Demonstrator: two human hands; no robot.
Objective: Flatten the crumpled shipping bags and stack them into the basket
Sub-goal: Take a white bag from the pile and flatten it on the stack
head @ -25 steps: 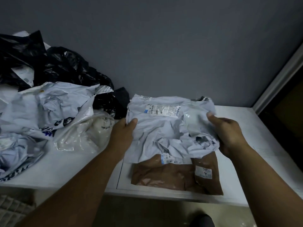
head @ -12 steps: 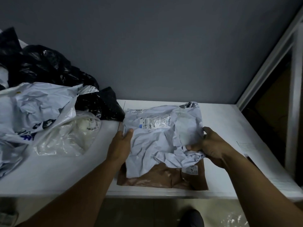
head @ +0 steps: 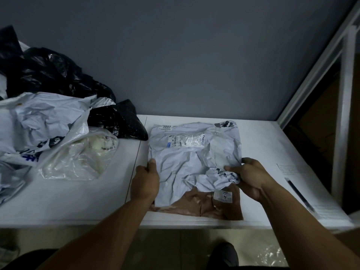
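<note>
Since a second ago the right hand (head: 251, 178) has slid down the side of the grey bag (head: 194, 156) to its bunched lower right corner, which it now pinches between thumb and fingers. The left hand (head: 145, 182) grips the left edge, thumb on top.

This looks like the flattening step, with stacking still to come. The next move probably calls for drawing that wadded corner outward against the left hand's hold, then pressing the creases down.

The grey bag lies on a smoother brown bag (head: 191, 205) near the front of the white worktop (head: 87, 201). It is thin, pale plastic, creased all over and worst at the pinched corner, and carries a printed label (head: 187, 142) towards its far edge. Farther left sits a heap of crumpled pale bags (head: 44, 121), with black bags (head: 50, 75) behind. No basket is in view.
</note>
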